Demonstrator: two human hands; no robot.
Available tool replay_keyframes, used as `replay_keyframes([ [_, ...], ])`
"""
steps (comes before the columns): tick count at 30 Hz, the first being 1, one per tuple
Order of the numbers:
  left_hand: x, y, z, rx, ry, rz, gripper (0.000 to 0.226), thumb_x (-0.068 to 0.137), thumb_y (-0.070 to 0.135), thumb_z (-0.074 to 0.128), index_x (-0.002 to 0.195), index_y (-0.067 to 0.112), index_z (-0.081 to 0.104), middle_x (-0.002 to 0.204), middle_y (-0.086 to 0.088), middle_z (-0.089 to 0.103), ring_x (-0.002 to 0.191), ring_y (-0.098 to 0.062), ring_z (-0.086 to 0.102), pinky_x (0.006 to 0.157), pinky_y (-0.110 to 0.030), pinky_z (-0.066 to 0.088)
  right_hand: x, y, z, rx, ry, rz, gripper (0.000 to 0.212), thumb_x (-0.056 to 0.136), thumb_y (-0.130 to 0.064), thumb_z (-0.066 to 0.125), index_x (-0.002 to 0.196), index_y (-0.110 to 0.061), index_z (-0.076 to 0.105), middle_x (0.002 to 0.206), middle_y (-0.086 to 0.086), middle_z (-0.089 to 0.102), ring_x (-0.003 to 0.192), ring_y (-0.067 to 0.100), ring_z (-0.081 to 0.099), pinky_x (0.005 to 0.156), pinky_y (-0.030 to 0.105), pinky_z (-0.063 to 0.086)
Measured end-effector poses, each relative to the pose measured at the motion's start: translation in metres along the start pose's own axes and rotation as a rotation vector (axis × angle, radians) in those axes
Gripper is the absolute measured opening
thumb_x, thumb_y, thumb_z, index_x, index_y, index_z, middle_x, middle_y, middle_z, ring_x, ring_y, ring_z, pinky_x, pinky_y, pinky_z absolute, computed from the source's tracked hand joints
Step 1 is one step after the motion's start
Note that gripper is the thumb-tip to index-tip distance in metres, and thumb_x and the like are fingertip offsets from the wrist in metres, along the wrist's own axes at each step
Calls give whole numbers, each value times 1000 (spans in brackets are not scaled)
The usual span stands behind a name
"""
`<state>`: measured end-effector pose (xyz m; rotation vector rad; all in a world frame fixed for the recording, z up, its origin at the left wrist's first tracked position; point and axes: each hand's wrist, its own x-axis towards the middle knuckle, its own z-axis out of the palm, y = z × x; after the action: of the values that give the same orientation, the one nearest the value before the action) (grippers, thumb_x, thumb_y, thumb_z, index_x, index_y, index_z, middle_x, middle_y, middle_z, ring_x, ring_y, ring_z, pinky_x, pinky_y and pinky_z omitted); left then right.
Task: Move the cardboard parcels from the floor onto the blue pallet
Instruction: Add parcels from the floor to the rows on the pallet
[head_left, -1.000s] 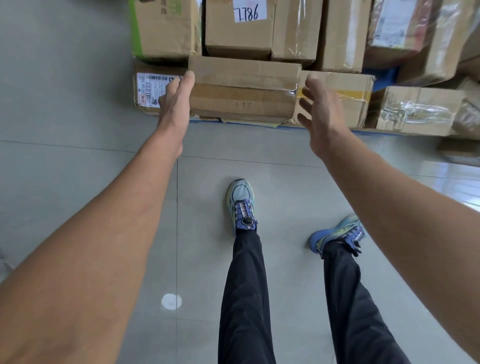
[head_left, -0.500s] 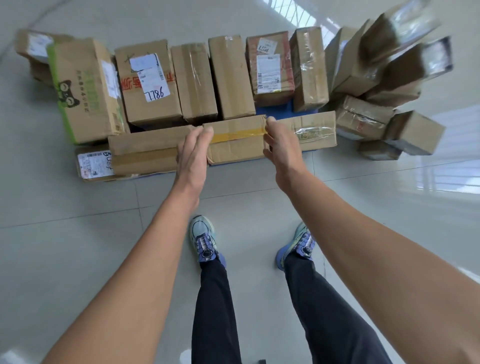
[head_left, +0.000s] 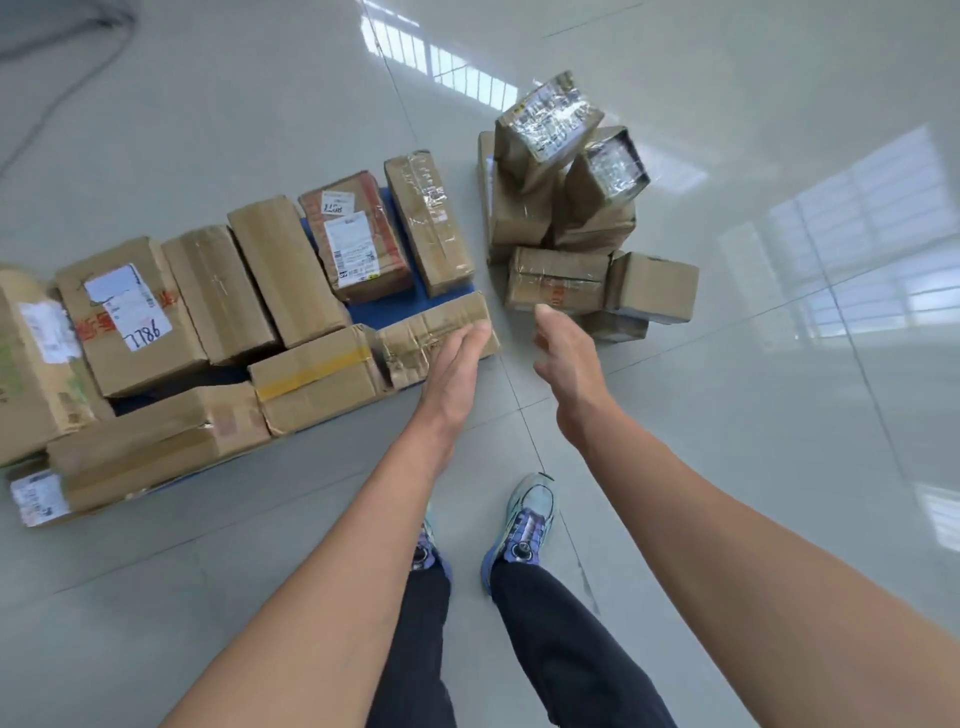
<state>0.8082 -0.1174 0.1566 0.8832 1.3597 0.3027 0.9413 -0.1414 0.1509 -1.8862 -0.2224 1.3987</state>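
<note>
head view: my left hand (head_left: 457, 364) lay flat, fingers straight, over the corner parcel (head_left: 410, 340) on the pallet (head_left: 389, 307); right hand (head_left: 563, 353) loose, empty, beside the floor pile (head_left: 556, 275).

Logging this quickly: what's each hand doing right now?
Left hand: open, straight fingers over the corner parcel, gripping nothing.
Right hand: open, holding nothing.

The glossy grey tiled floor (head_left: 727, 415) carries a blue pallet (head_left: 387, 306) packed with cardboard parcels (head_left: 291, 270) lying side by side. Just beside its right end, a loose heap of parcels (head_left: 556, 280) sits on the tiles. A cable (head_left: 62, 88) lies at the far left.
</note>
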Motion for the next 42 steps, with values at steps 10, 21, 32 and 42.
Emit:
replay_keyframes([
  [10,80,19,79,75,-187,-85,42,94,65,45,129,43,54,143,11,48,136,-7,38,112,-33,27,69,-3,-68,40,161,109,44,107,-43,48,146,-23,54,149,-8,53,140,14,48,122,47,34],
  [21,160,11,165,213,-290,-198,52,104,60,39,143,29,53,159,-1,37,144,-18,32,104,-35,24,165,14,-169,85,330,202,44,101,-49,52,140,-30,57,142,-15,56,139,14,46,121,43,33],
  [32,239,-30,259,219,-160,-302,70,102,64,38,163,33,23,173,2,9,159,-21,4,123,-49,11,274,53,-240,-53,265,209,47,96,-53,48,133,-27,59,124,-12,58,118,11,49,89,31,35],
  [42,237,-28,278,112,-44,-294,73,102,63,39,164,30,21,173,4,12,158,-27,5,124,-47,7,286,50,-259,-81,137,182,51,93,-49,48,121,-8,61,120,-1,64,111,21,58,100,36,43],
])
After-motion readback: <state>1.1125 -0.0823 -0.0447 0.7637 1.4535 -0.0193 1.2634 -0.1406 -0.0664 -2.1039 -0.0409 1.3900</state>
